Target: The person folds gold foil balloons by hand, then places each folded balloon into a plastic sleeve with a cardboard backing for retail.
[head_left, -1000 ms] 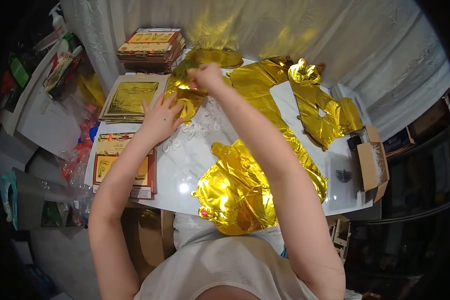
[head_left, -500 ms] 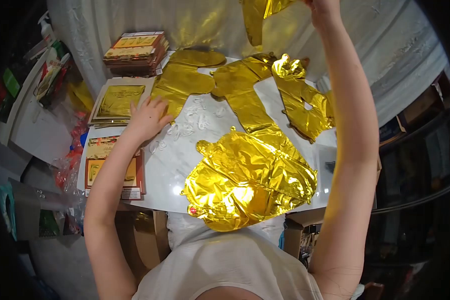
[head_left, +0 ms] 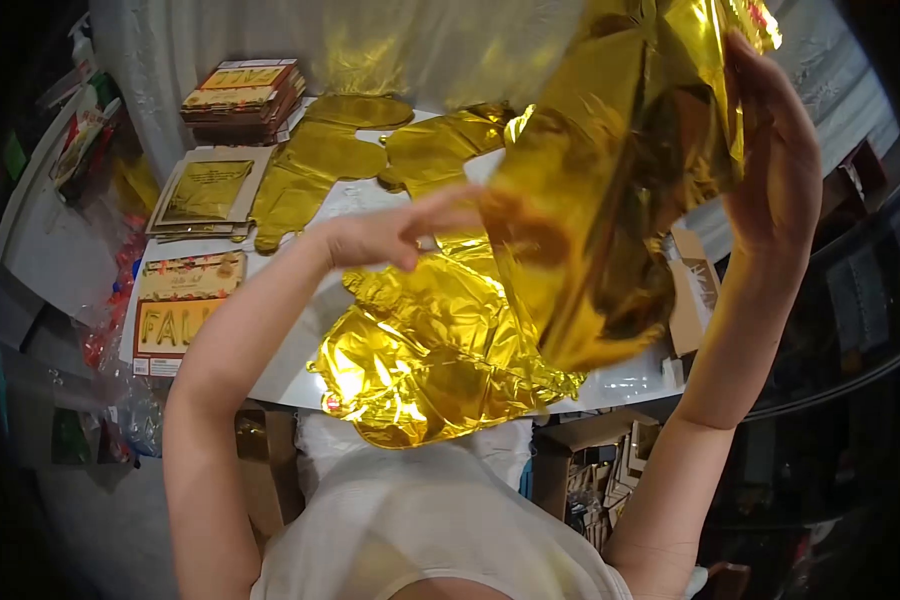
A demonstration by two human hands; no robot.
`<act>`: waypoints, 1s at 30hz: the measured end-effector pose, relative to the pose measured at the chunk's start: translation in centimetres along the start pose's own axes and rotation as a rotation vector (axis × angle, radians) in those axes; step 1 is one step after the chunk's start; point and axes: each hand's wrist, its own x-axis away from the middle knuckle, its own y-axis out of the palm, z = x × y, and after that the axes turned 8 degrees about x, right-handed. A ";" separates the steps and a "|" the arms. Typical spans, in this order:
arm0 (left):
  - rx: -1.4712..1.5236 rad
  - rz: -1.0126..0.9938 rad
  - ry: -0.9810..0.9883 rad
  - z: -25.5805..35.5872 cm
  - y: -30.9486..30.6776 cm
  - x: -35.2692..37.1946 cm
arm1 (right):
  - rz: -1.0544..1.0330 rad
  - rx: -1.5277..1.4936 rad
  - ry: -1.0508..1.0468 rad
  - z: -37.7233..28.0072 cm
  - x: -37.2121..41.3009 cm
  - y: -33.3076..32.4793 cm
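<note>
High at the right, my right hand (head_left: 770, 150) grips a gold foil balloon (head_left: 590, 150), uninflated and hanging down in a long creased sheet. My left hand (head_left: 395, 228) reaches over the table toward this balloon, fingers stretched out and thumb apart; its fingertips are blurred and overlap the foil's left edge. Beneath lies another gold foil balloon (head_left: 430, 350), crumpled and shiny, at the table's front edge. Farther back, a flat F-shaped gold foil balloon (head_left: 320, 155) is spread out, with more gold foil (head_left: 440, 150) beside it.
On the left of the white table (head_left: 290, 370) are a stack of printed cards (head_left: 240, 95), cardboard pieces with a folded gold packet (head_left: 208, 190) and a card printed with FALL letters (head_left: 175, 325). An open cardboard box (head_left: 570, 450) stands below the front edge. A pale curtain (head_left: 450, 50) hangs behind.
My right hand has brought the hanging balloon down and nearer, over the table's right side. My left hand has left the cards and F-shaped balloon and moved right toward it.
</note>
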 end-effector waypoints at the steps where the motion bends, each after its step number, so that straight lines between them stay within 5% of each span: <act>1: 0.114 0.050 -0.108 -0.2 2.8 -0.6 | 0.040 0.049 -0.029 0.1 0.7 -1.4; 2: 0.184 -0.041 -0.120 -2.0 3.6 -1.2 | -0.218 -0.195 0.059 0.2 0.7 0.6; 6: 0.172 -0.147 -0.142 -4.9 7.3 -2.5 | 0.051 -0.186 0.061 0.5 4.0 -4.3; 7: 0.241 -0.063 -0.210 -5.4 7.2 -2.0 | 0.185 -0.202 0.047 0.7 5.1 -5.6; 8: 0.246 -0.064 -0.215 -5.4 7.0 -1.6 | 0.099 -0.228 0.048 0.7 6.4 -7.0; 12: 0.355 0.252 0.012 -3.9 3.5 1.1 | 0.579 0.054 0.031 2.2 14.5 -9.9; 14: 0.305 0.602 0.043 -1.6 2.5 1.8 | 0.670 0.207 0.123 5.5 19.1 -9.1; 18: 0.172 0.749 -0.176 -1.6 -1.0 2.9 | 0.908 0.437 0.463 15.4 26.8 -6.4; 20: -0.215 0.764 -0.356 -3.4 -1.9 2.7 | 0.868 0.446 0.622 18.8 29.7 -5.8; 30: -0.629 0.874 -0.337 -5.7 -3.7 1.4 | 0.719 0.733 0.786 21.2 31.9 -4.2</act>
